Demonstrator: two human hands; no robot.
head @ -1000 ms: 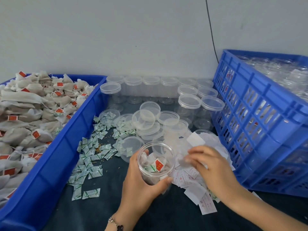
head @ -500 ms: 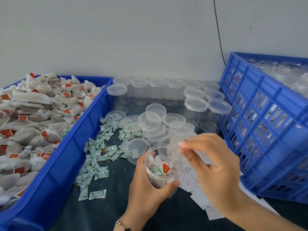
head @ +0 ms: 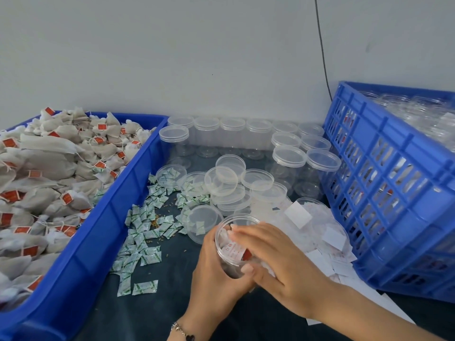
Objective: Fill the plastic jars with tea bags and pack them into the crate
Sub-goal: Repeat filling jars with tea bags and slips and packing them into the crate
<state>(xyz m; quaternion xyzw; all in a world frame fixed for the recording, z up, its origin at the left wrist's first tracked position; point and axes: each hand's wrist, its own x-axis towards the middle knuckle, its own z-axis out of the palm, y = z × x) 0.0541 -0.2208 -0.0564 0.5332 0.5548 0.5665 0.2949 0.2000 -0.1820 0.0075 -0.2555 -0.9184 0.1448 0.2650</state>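
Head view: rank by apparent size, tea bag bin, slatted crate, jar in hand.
1. Tea bag bin and slatted crate: both cropped by the frame, too close to rank.
2. Jar in the left hand, smallest.

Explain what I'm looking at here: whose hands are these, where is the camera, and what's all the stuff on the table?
There is no machine: a person works bare-handed, and the single camera sits on their head, looking down. The left hand grips an open clear jar with tea bags inside; the right hand lies across its mouth, fingers straight, pressing a printed paper slip in. On the left, a blue bin holds the tea bags. On the dark table lie small green-and-white sachets, loose lids and empty lidded jars. The blue crate on the right holds packed jars.
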